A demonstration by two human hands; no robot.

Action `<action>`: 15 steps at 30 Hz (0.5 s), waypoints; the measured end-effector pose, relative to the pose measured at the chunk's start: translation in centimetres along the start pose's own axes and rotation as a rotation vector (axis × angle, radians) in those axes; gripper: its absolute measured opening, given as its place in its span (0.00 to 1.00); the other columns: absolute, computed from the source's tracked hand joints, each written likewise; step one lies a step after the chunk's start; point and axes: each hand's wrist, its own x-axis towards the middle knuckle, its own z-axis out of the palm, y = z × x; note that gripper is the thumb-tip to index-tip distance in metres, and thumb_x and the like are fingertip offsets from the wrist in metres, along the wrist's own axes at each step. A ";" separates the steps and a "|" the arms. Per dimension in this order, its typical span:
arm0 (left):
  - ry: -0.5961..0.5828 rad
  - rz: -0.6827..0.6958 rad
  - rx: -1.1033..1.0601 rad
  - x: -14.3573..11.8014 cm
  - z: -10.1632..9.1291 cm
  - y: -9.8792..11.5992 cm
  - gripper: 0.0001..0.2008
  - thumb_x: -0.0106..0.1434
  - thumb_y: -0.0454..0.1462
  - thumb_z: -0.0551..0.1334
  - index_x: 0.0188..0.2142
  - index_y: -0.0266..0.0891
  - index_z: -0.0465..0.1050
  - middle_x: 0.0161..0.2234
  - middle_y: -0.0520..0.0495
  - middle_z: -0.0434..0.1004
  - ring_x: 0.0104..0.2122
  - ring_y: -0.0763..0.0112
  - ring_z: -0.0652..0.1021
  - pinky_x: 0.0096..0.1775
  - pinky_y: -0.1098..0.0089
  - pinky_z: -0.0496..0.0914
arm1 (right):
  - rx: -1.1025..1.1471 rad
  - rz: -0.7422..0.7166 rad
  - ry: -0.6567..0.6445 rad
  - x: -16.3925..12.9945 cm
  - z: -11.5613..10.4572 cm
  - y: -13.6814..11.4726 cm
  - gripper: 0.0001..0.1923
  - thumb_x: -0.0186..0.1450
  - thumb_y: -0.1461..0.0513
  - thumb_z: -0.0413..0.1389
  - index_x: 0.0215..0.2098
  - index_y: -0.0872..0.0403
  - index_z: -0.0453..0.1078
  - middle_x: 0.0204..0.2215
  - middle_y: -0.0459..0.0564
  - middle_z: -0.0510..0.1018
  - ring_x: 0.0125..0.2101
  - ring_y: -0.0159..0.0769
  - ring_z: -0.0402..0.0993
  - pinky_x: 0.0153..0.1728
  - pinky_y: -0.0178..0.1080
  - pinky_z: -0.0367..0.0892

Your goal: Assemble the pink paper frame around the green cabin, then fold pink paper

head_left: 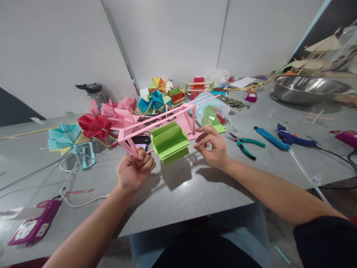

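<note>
Pink frame (167, 117): thin painted sticks, probably wood, matt.
Green box (169, 142): folded paper, matt, smooth, crisp creases.
Counter (178, 190): grey laminate with a brushed grain, faint sheen.
Bowl (308, 89) at the far right edge: polished metal, glossy.
Pliers (244, 143): dull metal nose, teal plastic handles.
Folded shapes (96, 124) toward the far left: coloured paper, matt.

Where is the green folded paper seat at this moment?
In the head view, the green paper seat hangs from the pink stick frame near the picture's centre, between the left hand, which grips the frame, and the open right hand.
</note>
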 end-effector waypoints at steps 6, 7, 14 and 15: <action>-0.008 -0.003 0.009 0.0 -0.1 0.0 0.07 0.55 0.30 0.57 0.24 0.42 0.60 0.18 0.56 0.52 0.15 0.75 0.58 0.22 0.72 0.62 | -0.035 0.180 -0.076 -0.5 0.0 -0.2 0.14 0.74 0.51 0.63 0.34 0.48 0.71 0.27 0.48 0.83 0.26 0.38 0.77 0.29 0.42 0.69; -0.006 -0.005 0.011 0.0 -0.1 0.0 0.07 0.55 0.30 0.57 0.24 0.42 0.60 0.18 0.56 0.52 0.15 0.75 0.58 0.22 0.72 0.62 | -0.030 0.252 -0.082 -0.5 0.1 -0.1 0.15 0.73 0.50 0.63 0.34 0.47 0.70 0.23 0.46 0.80 0.23 0.36 0.74 0.28 0.41 0.68; -0.005 -0.003 0.005 0.0 -0.1 0.2 0.10 0.59 0.30 0.57 0.24 0.42 0.59 0.18 0.56 0.52 0.15 0.75 0.57 0.22 0.72 0.63 | 0.178 0.833 -0.172 0.4 0.6 0.3 0.13 0.67 0.50 0.65 0.39 0.46 0.68 0.16 0.38 0.71 0.15 0.34 0.64 0.21 0.40 0.58; -0.007 -0.001 0.002 0.0 -0.2 0.3 0.10 0.59 0.30 0.57 0.24 0.42 0.59 0.18 0.56 0.52 0.15 0.75 0.57 0.22 0.72 0.63 | 0.205 0.878 -0.176 0.5 0.6 0.3 0.14 0.66 0.51 0.65 0.43 0.47 0.69 0.16 0.38 0.71 0.15 0.34 0.64 0.20 0.40 0.57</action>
